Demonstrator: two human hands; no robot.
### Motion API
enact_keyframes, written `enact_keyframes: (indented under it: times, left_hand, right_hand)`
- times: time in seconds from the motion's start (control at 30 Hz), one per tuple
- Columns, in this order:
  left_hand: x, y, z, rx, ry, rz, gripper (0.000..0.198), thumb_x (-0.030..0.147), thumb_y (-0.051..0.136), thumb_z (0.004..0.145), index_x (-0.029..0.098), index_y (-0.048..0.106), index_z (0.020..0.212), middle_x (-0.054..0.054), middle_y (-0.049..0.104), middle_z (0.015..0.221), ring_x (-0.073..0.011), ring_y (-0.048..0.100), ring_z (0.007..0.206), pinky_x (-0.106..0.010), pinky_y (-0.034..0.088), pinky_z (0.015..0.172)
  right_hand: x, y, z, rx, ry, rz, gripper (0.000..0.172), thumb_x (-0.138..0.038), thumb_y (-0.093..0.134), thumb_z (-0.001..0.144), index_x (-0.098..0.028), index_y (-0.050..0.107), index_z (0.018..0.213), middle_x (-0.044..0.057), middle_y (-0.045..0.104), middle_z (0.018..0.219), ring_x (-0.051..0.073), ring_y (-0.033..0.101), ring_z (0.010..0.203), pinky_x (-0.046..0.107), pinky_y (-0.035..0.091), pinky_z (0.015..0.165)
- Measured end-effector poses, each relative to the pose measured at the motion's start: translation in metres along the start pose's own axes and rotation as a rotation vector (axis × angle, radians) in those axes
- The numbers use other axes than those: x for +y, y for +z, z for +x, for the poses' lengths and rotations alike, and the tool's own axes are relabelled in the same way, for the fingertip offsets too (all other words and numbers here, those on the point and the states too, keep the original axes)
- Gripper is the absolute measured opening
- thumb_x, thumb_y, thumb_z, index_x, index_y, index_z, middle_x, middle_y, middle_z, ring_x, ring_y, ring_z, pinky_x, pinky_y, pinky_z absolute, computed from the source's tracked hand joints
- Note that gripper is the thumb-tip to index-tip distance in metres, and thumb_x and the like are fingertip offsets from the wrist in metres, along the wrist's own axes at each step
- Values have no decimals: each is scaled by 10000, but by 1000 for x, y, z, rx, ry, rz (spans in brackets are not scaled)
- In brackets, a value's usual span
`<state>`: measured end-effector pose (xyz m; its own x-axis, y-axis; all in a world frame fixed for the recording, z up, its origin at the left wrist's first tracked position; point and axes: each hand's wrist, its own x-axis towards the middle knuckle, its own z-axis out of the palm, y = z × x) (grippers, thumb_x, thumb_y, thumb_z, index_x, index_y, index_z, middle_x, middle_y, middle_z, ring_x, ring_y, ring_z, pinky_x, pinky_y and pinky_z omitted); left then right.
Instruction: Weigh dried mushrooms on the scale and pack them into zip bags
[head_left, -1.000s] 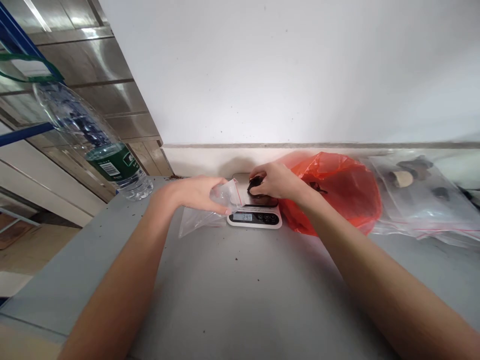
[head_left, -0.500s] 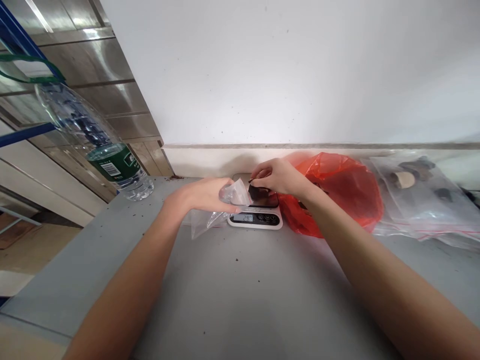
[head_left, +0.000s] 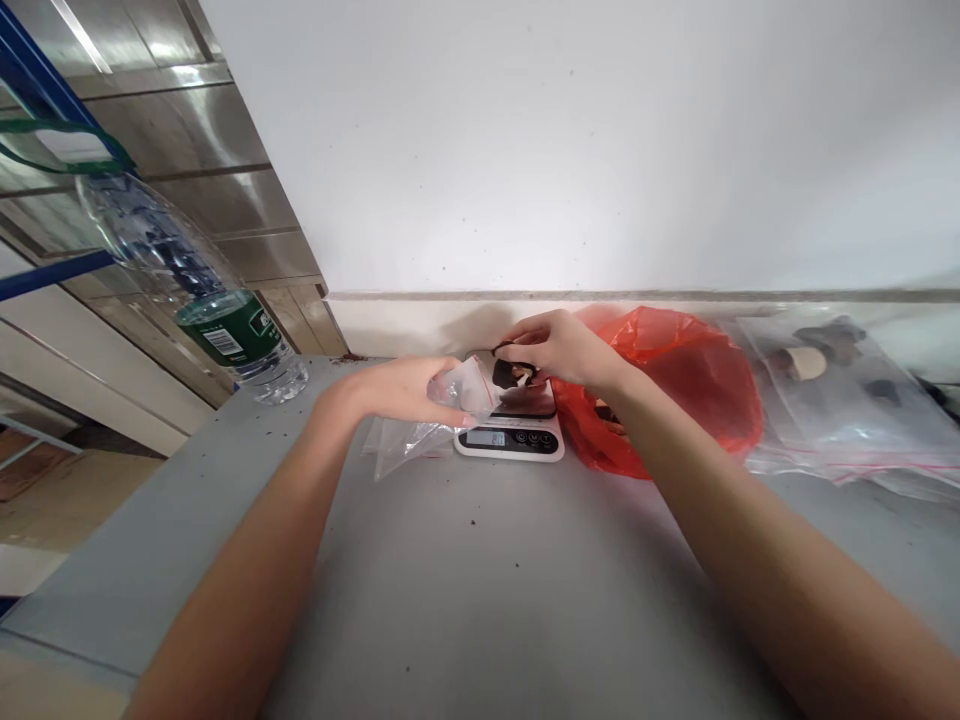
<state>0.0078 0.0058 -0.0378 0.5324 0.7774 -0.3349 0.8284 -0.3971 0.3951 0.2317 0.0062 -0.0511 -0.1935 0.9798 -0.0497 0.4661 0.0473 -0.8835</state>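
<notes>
The right hand [head_left: 562,350] is closed in a pinch on a dark piece [head_left: 510,373] with pale patches, above the back of the scale [head_left: 517,440]; whether the piece touches the plate, I cannot tell. The left hand [head_left: 409,388] grips a clear zip bag [head_left: 469,385] at the scale's left edge, its mouth end toward that piece. The piece looks to be outside the bag, so bagging it seems undone, and how much the bag holds is hidden by the fingers. The scale's display [head_left: 486,438] is lit (its digits are too faint to trust). Just right of the scale, an open red bag [head_left: 686,400] has something brown near its mouth. Farther right, clear bags [head_left: 840,425] appear already filled with dark and pale pieces. Well left of the scale stands a bottle [head_left: 232,330].
</notes>
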Motion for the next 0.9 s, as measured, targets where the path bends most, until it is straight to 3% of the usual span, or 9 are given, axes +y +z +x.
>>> enact_keyframes:
  times: [0.2,0.33,0.57,0.77,0.9]
  left_hand:
    - [2,-4,-4,-24,-59,18,926,846,614,779,284,504,1506,-103,665,1426,-357,647,1213,-408,512,985]
    - [3,-4,-4,-26,-66,-1,998,851,632,764,279,446,1561,-113,658,1444,-362,643,1234,-391,515,961]
    - [3,-2,-2,12,-39,-18,969,819,659,782,268,469,1555,-101,668,1445,-375,652,1239,-378,522,938]
    - [6,-2,-4,95,60,-123,676,738,615,891,308,568,1411,-39,728,1336,-308,698,1158,-361,520,926]
    - [8,1,-1,108,43,-94,788,725,668,836,243,543,1446,-96,685,1427,-336,676,1209,-371,512,938]
  right_hand:
    - [-7,-5,-3,10,-93,9,82,-124,740,888,-149,765,814,39,725,687,101,604,509,245,486,468]
    - [-8,-4,-4,9,-77,-1,122,-90,729,883,-148,740,777,38,718,663,98,600,507,237,481,461]
    - [-15,1,-8,4,-52,94,130,-153,709,935,-156,744,810,27,715,732,73,547,502,230,456,464]
    - [-20,1,-13,-133,-76,-55,296,-242,692,964,-174,728,678,5,609,659,89,482,559,232,378,451]
    - [-18,3,-13,-168,-126,-107,219,-292,770,890,-173,770,707,-3,604,642,88,425,549,254,302,449]
